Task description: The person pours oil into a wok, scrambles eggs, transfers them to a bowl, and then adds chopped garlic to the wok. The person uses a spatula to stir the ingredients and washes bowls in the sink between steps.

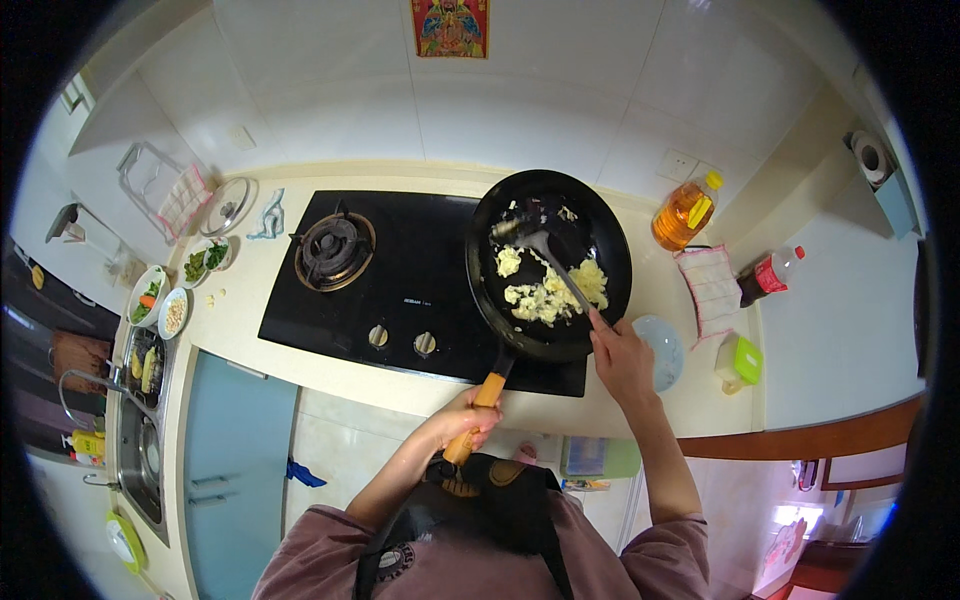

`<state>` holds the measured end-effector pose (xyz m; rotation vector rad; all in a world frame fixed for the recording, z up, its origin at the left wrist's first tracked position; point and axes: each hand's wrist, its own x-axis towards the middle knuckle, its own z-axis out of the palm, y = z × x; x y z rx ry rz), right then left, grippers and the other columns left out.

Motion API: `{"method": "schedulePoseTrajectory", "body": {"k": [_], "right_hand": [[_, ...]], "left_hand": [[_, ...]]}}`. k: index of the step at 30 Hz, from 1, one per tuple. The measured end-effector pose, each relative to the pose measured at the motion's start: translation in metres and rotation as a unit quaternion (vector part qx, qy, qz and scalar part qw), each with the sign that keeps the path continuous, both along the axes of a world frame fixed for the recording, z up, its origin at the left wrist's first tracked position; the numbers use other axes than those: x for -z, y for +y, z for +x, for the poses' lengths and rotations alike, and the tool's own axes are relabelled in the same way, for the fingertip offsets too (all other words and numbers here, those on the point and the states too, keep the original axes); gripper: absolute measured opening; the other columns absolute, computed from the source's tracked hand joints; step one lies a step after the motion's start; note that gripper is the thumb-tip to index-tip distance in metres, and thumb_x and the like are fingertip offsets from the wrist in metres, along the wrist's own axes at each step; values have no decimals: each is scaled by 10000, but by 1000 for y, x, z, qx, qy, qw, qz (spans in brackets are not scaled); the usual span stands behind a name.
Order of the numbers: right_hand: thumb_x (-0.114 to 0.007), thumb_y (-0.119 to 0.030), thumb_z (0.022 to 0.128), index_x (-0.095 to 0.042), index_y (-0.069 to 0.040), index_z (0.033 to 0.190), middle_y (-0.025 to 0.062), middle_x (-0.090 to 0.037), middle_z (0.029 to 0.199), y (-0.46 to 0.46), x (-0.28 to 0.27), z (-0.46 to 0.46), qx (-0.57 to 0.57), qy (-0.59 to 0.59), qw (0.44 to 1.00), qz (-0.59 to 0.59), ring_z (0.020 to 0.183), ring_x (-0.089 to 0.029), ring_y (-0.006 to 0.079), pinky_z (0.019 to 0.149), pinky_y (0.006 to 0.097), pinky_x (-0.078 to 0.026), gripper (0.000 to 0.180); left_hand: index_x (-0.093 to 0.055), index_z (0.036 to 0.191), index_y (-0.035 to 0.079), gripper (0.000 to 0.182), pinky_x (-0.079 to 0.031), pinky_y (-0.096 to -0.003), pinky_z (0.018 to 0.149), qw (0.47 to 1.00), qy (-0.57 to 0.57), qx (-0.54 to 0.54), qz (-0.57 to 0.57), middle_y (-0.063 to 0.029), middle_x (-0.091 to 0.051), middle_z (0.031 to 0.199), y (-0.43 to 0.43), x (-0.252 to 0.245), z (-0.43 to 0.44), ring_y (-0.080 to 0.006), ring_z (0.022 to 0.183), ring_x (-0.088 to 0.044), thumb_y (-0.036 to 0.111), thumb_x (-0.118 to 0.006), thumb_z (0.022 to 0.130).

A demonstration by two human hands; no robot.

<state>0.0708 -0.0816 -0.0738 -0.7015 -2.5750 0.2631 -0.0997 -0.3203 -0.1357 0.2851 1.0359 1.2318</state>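
Note:
My left hand point(466, 421) is wrapped around the wooden handle point(489, 391) of a black frying pan point(489, 300). The pan sits over the right side of a black glass gas hob point(420, 247). In my right hand point(621, 351) is a spatula point(566, 276), its head lowered into the pan's left part and partly blurred. Pale yellow scrambled egg point(546, 300) lies in pieces across the pan's lower half. Smaller bits stick to the dark surface near its far side. The burner under the pan is hidden.
Left of the pan are a bare burner point(334, 251) and two knobs point(401, 341). A pale plate point(660, 352), a bottle of oil point(684, 214), a cola bottle point(769, 277) and a green-lidded container point(739, 364) stand right. Small bowls of chopped food point(174, 313) and a sink point(142, 465) are at left.

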Motion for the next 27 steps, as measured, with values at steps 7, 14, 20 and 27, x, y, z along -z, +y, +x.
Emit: {"method": "schedulePoseTrajectory", "body": {"k": [7, 14, 20, 27], "right_hand": [[-640, -217, 919, -664, -230, 1259, 84, -535, 774, 8, 4, 7, -6, -2, 1000, 4, 613, -601, 292, 505, 432, -464, 341], [-656, -179, 916, -662, -202, 1276, 82, -529, 772, 17, -3, 6, -6, 4, 998, 60, 596, -579, 272, 505, 391, -453, 362], [-648, -198, 922, -661, -213, 1275, 81, -537, 798, 51, 11, -8, 41, 11, 993, 106, 610, -588, 275, 516, 401, -465, 354], [-587, -253, 958, -644, -237, 1279, 129, -568, 827, 18, 12, 34, 144, -100, 984, 28, 643, -627, 338, 565, 475, -494, 327]], "left_hand": [[-459, 1008, 99, 290, -418, -306, 401, 1000, -20, 4, 2, -44, -507, 679, 0, 5, -2, -119, 413, -464, 36, -646, 795], [-454, 990, 114, 264, -396, -277, 390, 1000, -25, 7, 7, -10, -478, 634, -1, 3, -1, -110, 423, -459, 57, -646, 819], [-457, 989, 109, 255, -397, -277, 395, 1000, -4, 18, 1, -4, -469, 617, 0, -4, -3, -110, 424, -459, 74, -655, 831], [-468, 988, 105, 254, -402, -284, 406, 1000, 2, 3, -1, -4, -472, 619, 0, -6, 0, -115, 426, -458, 73, -647, 809]]}}
